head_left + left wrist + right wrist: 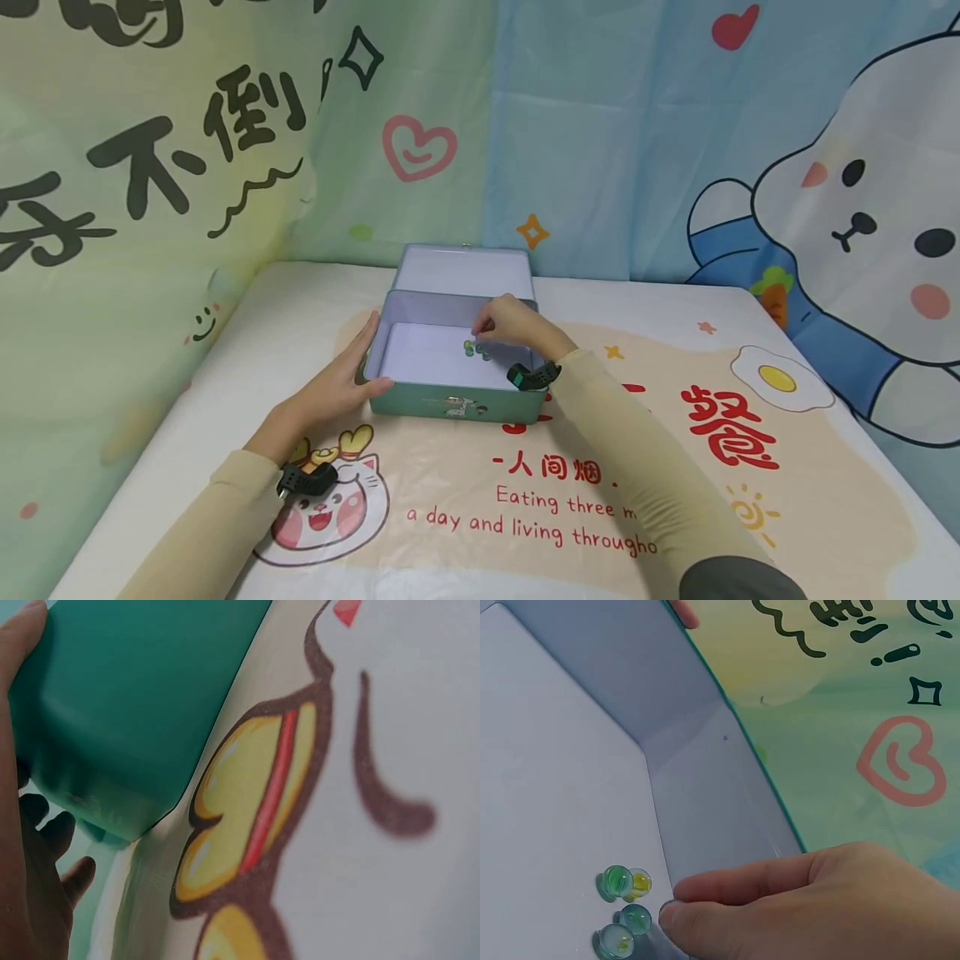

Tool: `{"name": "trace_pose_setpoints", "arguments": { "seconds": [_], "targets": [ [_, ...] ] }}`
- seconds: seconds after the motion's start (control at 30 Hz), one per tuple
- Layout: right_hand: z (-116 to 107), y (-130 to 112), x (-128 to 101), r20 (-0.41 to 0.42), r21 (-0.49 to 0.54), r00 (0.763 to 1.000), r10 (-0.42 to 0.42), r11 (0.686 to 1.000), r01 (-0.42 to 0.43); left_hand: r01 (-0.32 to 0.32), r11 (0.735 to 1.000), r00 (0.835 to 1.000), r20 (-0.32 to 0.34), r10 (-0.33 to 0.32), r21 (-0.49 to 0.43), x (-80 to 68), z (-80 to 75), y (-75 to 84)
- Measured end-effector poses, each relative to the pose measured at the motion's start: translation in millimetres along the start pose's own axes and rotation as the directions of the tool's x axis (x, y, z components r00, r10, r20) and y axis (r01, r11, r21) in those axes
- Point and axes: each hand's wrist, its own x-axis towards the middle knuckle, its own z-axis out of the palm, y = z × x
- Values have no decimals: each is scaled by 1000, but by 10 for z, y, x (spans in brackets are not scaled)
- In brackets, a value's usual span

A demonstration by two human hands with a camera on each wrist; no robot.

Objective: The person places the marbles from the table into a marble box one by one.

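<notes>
A green tin box [457,402] with a pale lining stands on the table with its hinged lid [463,272] raised at the back. Several glass marbles [618,881], with green and yellow swirls, lie together on its floor towards the right. My right hand [513,323] reaches inside above them. Its thumb and index finger pinch a marble, of which the right wrist view shows only a bluish edge. My left hand [341,375] rests against the box's left side, fingers stretched along the wall and thumb at the front corner. In the left wrist view, several fingertips [79,881] stand apart from the tin.
Beneath the box is a printed tablecloth [450,492] with a cartoon cat and red lettering. A patterned cloth backdrop [570,142] hangs right behind the table and along the left. Black bands [307,479] sit on both wrists.
</notes>
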Motion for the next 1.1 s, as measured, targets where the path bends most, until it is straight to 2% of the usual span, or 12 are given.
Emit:
{"name": "trace_pose_setpoints", "arguments": {
  "seconds": [0.53,0.8,1.1],
  "targets": [
    [2,-38,-11,46,-77,999,11,997,-8,-1,1000,1000,2,1,-10,-2,8,-27],
    [6,-23,-15,64,-122,998,-17,992,25,-4,1000,1000,2,4,-26,-1,4,-24],
    [13,-3,-7,82,-128,996,-17,991,27,2,1000,1000,5,-2,-29,-3,3,-1]
  ]
}}
